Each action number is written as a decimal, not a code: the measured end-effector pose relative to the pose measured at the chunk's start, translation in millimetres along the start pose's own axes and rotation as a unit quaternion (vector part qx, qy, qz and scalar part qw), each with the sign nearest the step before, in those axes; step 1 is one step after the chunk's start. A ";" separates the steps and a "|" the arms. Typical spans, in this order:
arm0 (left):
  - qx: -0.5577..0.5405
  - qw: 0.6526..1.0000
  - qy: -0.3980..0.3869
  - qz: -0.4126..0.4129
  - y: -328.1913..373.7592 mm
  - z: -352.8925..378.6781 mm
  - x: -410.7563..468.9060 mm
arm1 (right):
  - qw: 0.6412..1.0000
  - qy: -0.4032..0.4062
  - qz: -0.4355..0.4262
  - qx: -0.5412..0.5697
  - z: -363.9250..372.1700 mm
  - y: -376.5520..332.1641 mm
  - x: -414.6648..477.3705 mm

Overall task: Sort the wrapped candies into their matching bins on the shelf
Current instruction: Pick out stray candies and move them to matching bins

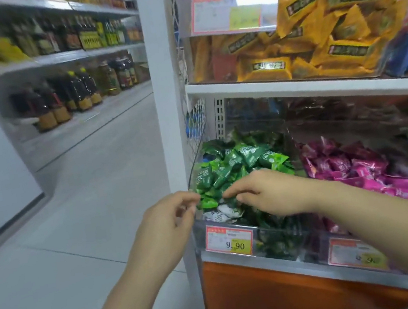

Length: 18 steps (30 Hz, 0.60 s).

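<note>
Candy (209,202), bright-green crinkly wrapper, pinched in grips of L hand (166,224) & R hand (266,195) over clear bin (197,233).

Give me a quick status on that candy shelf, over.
Left hand pinches a green candy at the green bin front. Right hand on the same pile, grip unclear. White-wrapped candy lies among the greens.

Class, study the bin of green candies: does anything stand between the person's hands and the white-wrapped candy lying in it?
Little does. The white-wrapped candy lies exposed just below the right hand and beside the left hand; one light-green candy overlaps its top edge.
</note>
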State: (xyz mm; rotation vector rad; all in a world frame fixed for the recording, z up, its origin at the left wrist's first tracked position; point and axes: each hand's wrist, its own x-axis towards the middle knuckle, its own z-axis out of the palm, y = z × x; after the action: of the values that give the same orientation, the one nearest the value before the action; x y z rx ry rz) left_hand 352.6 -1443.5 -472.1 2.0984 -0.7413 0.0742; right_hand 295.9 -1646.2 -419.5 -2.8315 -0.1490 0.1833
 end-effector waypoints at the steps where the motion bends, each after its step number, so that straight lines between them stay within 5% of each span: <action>1: 0.000 1.000 0.002 -0.003 -0.3 -0.8 0.2 | 1.000 0.004 0.000 -0.016 -1.1 1.7 2.0; 18: 0.006 1.000 0.009 -0.029 9.7 0.1 -4.3 | 0.969 0.000 -0.040 -0.244 9.5 5.0 12.1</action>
State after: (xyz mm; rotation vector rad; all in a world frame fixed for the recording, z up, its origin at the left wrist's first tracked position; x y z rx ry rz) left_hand 343.9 -1445.8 -466.5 2.1264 -0.6692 0.0650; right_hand 306.8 -1646.7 -431.3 -3.3062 -0.3508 0.1438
